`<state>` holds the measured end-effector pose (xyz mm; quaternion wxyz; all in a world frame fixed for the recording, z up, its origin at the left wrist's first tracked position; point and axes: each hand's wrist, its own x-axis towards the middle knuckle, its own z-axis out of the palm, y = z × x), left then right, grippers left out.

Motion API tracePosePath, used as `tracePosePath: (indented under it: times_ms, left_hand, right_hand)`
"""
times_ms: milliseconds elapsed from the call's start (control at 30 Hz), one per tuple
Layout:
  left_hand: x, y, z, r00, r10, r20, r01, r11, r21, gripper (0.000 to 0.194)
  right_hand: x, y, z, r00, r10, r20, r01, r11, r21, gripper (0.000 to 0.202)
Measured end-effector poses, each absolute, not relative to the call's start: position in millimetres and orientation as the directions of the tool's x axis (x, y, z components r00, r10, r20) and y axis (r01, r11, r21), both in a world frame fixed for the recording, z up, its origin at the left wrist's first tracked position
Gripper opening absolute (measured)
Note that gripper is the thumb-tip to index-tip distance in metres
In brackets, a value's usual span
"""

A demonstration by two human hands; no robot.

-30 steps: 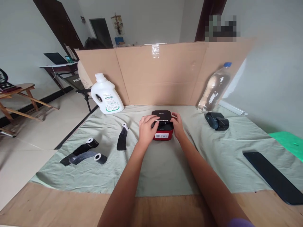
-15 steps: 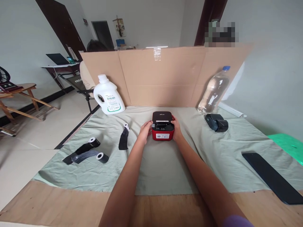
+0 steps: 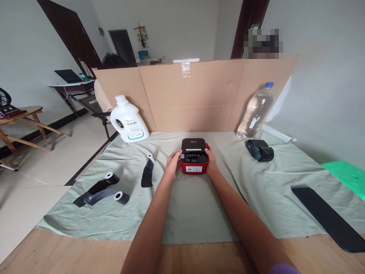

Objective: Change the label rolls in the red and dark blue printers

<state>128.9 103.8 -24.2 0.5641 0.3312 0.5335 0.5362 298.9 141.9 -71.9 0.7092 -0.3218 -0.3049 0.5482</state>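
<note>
Left hand and right hand clamped against opposite sides of a squarish red-and-black plastic box, standing on pale green cloth. Closing judged done; latching unconfirmed. Three white-cored black rolls lie loose outside.

Over there one camera rides on the person's head, close to the near edge of the table, facing forward and down past left hand and right hand to the cardboard screen and far wall.
</note>
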Motion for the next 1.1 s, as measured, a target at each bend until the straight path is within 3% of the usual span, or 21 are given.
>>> tracePosePath:
  times_ms: [267,633,933,1100]
  left_hand:
    - [127.3,105.9,-19.2,-0.158,0.951,-0.266,-0.210,0.231,0.950,0.033]
    - [133.9,103.7,-11.5,-0.200,0.944,-0.261,-0.178,0.227,0.958,0.031]
    - [136.5,104.2,-14.9,-0.181,0.956,-0.232,-0.178,0.201,0.963,0.033]
    - [141.7,105.9,-18.6,-0.207,0.962,-0.179,-0.242,0.127,0.962,0.028]
  right_hand:
    - [298.2,144.5,-63.5,0.213,0.975,0.066,-0.571,0.180,-0.801,0.048]
    - [299.0,140.5,-59.2,0.229,0.970,0.087,-0.483,0.190,-0.855,0.051]
    - [300.4,143.3,-64.4,0.246,0.966,0.075,-0.505,0.194,-0.841,0.051]
    - [303.2,136.7,-57.7,0.267,0.960,0.088,-0.405,0.194,-0.893,0.048]
